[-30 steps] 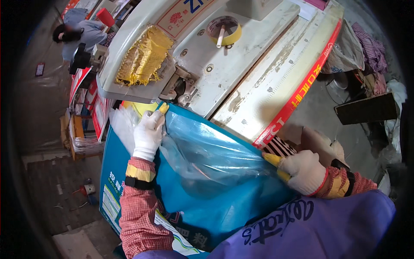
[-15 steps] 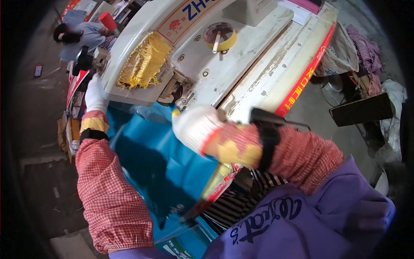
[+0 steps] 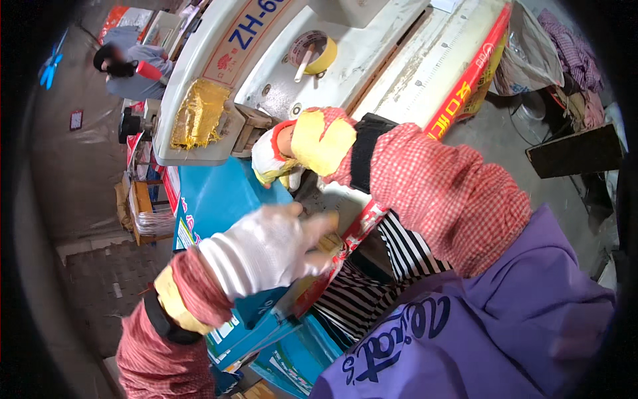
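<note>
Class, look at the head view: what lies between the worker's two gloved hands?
In the head view, the blue bag and a pale sheet lie between left hand and right hand.

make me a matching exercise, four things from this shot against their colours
Things:
1. tape roll
2. left hand glove
3. apron
4. box

Colours:
a. blue
b. white
c. yellow
d. purple

Pairs: 1-c, 2-b, 3-d, 4-a
</note>
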Demonstrator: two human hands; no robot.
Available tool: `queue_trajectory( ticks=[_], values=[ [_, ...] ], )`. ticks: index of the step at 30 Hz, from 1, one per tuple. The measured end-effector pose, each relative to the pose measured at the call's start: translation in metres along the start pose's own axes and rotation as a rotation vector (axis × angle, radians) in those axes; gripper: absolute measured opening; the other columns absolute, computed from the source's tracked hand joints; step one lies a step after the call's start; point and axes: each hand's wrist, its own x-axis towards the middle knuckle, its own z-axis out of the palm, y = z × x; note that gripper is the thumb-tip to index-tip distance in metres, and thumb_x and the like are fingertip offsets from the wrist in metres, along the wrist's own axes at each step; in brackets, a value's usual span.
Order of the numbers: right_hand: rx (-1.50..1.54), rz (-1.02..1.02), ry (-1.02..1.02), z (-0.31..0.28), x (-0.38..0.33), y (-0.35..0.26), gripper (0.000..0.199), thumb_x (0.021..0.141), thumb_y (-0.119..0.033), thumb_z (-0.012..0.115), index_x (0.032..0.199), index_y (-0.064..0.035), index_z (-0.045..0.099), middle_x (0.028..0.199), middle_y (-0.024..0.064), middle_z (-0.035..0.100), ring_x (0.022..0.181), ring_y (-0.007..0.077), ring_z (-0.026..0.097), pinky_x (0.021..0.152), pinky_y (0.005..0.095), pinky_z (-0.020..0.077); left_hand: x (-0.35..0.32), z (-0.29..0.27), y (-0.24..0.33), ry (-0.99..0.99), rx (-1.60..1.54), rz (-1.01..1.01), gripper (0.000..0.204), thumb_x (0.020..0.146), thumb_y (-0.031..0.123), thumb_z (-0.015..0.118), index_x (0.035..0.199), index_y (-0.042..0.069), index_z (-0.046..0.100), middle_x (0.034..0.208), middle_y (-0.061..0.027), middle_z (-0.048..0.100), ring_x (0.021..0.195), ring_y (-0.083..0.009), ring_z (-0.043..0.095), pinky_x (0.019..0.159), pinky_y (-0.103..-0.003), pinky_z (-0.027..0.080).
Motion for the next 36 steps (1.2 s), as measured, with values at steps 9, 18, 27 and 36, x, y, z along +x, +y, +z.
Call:
queue_trajectory(
  ticks=[9, 18, 27, 36],
  values=[
    [0.055, -0.447, 0.490, -0.065, 0.031, -0.044, 0.022, 0.075, -0.026, 0.058, 0.091, -0.0140, 0.066, 0.086, 0.0092, 0.065, 0.078, 0.0266, 0.063, 0.068, 0.0382, 0.0478, -0.043, -0.053, 0.001, -0.453, -0.173, -0.469, 0.055, 0.077, 0.054, 0.057, 0.083, 0.000, 0.065, 0.070, -0.0145, 0.062, 0.065, -0.0285, 0.062, 0.061, -0.039, 0.048],
    [0.391, -0.404, 0.693, 0.106, -0.065, -0.036, 0.017, 0.077, -0.020, 0.050, 0.080, -0.0102, 0.064, 0.073, 0.0118, 0.062, 0.069, 0.0232, 0.062, 0.064, 0.0344, 0.0480, -0.051, 0.018, 0.114, -0.535, 0.381, 0.047, 0.010, 0.064, 0.017, 0.058, 0.057, 0.013, 0.063, 0.054, -0.0029, 0.056, 0.049, -0.0229, 0.055, 0.076, -0.039, 0.043],
    [-0.216, 0.407, 0.749, 0.140, -0.147, -0.096, 0.051, 0.078, -0.015, 0.049, 0.128, -0.0025, 0.044, 0.074, 0.0072, 0.058, 0.060, 0.0206, 0.061, 0.032, 0.0383, 0.0383, -0.037, -0.042, 0.081, -0.714, 0.363, -0.180, 0.018, 0.074, 0.028, 0.060, 0.068, 0.013, 0.066, 0.057, -0.0037, 0.057, 0.057, -0.0234, 0.059, 0.052, -0.038, 0.044],
    [0.113, 0.077, 0.715, 0.075, -0.049, -0.080, 0.017, 0.074, -0.023, 0.064, 0.076, -0.0061, 0.066, 0.067, 0.0097, 0.061, 0.063, 0.0268, 0.060, 0.059, 0.0388, 0.0495, -0.003, -0.004, 0.071, -0.538, 0.256, -0.103, 0.016, 0.072, 0.018, 0.057, 0.060, 0.012, 0.064, 0.058, -0.0066, 0.059, 0.056, -0.0236, 0.059, 0.050, -0.037, 0.043]
  ],
)
